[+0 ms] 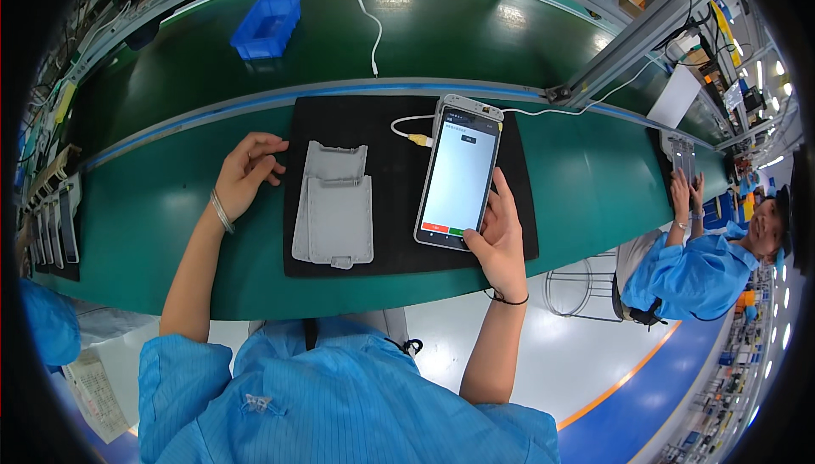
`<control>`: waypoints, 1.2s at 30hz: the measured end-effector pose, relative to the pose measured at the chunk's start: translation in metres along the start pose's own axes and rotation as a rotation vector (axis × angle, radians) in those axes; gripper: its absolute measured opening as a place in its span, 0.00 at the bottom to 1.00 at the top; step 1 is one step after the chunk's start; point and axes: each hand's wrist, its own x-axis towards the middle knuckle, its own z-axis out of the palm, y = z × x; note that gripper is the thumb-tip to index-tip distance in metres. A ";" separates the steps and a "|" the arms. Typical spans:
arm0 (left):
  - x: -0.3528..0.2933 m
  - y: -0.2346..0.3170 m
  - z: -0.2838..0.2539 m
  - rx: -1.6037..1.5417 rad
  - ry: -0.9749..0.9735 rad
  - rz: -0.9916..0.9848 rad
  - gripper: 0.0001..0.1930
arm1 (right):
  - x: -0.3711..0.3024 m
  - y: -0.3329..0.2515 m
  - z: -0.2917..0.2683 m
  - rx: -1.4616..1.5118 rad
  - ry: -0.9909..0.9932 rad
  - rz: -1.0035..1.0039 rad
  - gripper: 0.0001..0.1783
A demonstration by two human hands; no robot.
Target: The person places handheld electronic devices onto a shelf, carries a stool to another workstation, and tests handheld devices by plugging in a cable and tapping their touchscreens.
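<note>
Blue smock [340,404] nearest; right hand [503,247] grips phone [459,175], left hand [241,179] half-curled.

Right of centre, the right hand [503,247] is touching the lower right of a white handheld device [458,177], its thumb lying over the lit screen's lower edge. A yellow plug [418,140] is meeting the device's left side. Left of centre, the left hand [246,177] is curling loosely beside a black mat [399,247], where grey covers [341,218] are lying. A blue bin [257,46] is standing upper left.

Covers [340,219] lie on the mat [396,226], left of phone [460,177].
</note>
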 end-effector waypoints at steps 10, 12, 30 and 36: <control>0.001 0.000 0.000 0.002 0.004 -0.001 0.12 | 0.000 0.001 0.000 -0.001 0.006 -0.010 0.46; 0.002 0.000 0.001 0.016 -0.004 0.002 0.12 | 0.000 0.002 -0.002 -0.003 0.012 -0.025 0.45; -0.087 0.216 0.165 -1.064 -1.528 -0.142 0.20 | 0.002 0.008 -0.006 0.152 0.037 -0.020 0.30; -0.133 0.233 0.214 -1.597 -1.869 -0.314 0.19 | -0.002 0.017 0.007 0.075 0.329 -0.198 0.22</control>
